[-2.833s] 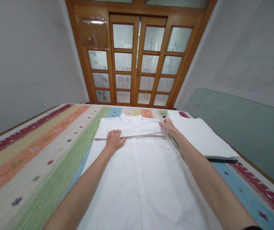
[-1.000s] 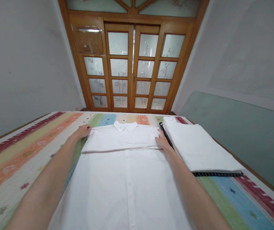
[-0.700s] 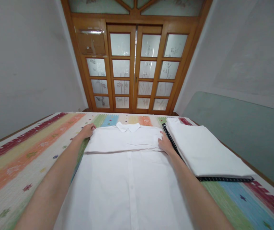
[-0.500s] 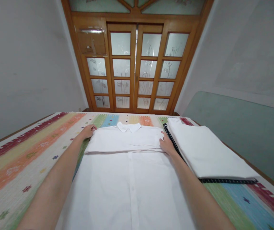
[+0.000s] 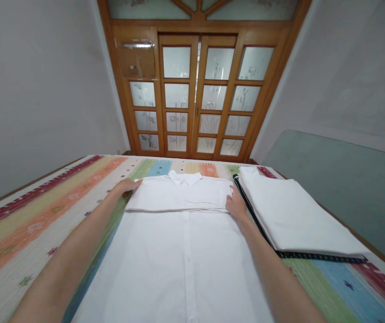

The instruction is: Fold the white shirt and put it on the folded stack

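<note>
A white collared shirt lies front up, its button strip running down the middle. Across its upper part, below the collar, is a folded layer of white cloth. My left hand is at the upper left corner of this layer, fingertips closed on the shirt's edge. At the right edge, my right hand pinches the cloth between thumb and fingers. The lower end of the shirt runs out of view between my forearms.
Under the shirt is a striped, colourful bedspread. To the right lies a stack of folded white cloth on a black-edged dark piece. A pale green headboard-like panel stands at the right; wooden glass-paned doors are beyond.
The view has shifted slightly, so the scene sits a little further right. My left hand's fingers have straightened towards the shirt's corner. My right hand keeps its place at the right edge.
</note>
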### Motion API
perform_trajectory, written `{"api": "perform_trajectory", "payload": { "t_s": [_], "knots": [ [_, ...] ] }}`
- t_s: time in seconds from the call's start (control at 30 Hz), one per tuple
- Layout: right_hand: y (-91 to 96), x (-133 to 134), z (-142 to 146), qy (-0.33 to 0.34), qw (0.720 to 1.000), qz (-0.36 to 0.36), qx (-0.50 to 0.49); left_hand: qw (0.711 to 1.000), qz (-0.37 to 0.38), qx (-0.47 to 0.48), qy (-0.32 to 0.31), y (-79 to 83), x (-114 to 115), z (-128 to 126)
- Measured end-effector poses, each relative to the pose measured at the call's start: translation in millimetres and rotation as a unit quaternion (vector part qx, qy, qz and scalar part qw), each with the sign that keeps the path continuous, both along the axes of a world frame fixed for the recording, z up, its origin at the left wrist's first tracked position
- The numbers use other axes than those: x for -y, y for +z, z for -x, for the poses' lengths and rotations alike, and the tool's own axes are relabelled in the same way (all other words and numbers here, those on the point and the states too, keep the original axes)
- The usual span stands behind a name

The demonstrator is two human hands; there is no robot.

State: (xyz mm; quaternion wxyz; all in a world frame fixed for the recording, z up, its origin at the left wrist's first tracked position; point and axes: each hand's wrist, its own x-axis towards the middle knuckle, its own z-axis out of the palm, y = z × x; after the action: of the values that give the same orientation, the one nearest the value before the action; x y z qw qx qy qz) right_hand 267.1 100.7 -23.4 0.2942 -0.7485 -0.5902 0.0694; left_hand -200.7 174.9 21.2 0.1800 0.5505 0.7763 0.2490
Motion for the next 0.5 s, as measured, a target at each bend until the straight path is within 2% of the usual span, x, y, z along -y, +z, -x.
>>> {"api": "perform_trajectory", "payload": {
  "t_s": [0.17,0.37,0.5],
  "knots": [
    [5.3,6.8,6.1,-0.019,1.0,-0.005,0.01,0.992,0.077,0.102,0.017,5.0,15.1,-12.9],
    [9.6,12.4,10.6,-0.013,1.0,-0.015,0.023,0.97,0.091,0.224,-0.014,20.6,38.5,-17.7],
    [10.0,12.7,11.1,-0.012,1.0,-0.006,0.025,0.959,0.101,0.262,-0.027,24.6,50.3,-17.7]
  ]
}}
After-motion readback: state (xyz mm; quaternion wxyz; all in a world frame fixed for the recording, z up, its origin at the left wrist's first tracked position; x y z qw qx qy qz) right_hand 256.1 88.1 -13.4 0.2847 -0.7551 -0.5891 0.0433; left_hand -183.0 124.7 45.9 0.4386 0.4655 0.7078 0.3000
